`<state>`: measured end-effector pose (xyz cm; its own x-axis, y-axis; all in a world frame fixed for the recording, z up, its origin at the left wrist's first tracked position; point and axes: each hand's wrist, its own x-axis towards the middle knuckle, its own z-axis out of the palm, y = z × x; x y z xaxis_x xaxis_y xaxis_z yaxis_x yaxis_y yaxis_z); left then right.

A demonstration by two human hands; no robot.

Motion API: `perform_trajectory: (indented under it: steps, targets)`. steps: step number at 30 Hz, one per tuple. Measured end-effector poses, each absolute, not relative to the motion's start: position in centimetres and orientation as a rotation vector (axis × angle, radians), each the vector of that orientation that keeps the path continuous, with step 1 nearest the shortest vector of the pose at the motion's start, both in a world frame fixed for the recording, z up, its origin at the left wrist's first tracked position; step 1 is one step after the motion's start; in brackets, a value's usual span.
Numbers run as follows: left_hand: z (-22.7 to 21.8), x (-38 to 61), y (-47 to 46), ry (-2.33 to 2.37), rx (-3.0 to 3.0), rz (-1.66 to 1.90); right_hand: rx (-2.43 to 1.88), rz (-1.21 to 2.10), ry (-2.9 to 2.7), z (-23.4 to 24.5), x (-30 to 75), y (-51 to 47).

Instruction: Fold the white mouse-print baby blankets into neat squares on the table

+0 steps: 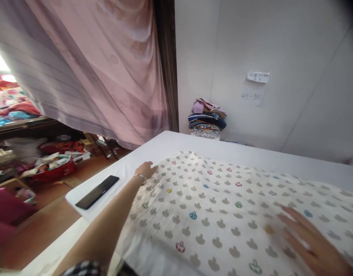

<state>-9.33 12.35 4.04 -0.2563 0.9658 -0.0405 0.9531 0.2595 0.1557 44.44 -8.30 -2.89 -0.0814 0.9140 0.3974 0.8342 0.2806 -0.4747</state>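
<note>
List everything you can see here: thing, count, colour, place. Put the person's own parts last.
printed cloth: one, white with grey and a few coloured prints, spread on the table
table: one, white, under the cloth
flat slab, likely a phone: one, black, near the table's left corner
folded clothes stack: one, mixed colours, by the wall behind the table
paper notes: two, white, on the wall
curtain: one, pink, upper left
cloth heap: one, mostly red, on the floor at left
bracelet: one, silvery, on the left wrist
left hand: on the cloth's far left edge
right hand: flat on the cloth, blurred
</note>
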Motion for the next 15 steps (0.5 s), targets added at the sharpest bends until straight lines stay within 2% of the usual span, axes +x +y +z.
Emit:
perform_trajectory:
  steps: [7, 15]
  targets:
    - [1.5, -3.9, 20.2, 2.430, 1.707, 0.254, -1.523, 0.433, -2.551, -1.8, 31.1, -1.7]
    - [1.3, -2.5, 23.7, 2.393, 1.736, 0.222, -1.493, 0.405, -2.589, -4.6, 31.4, -1.2]
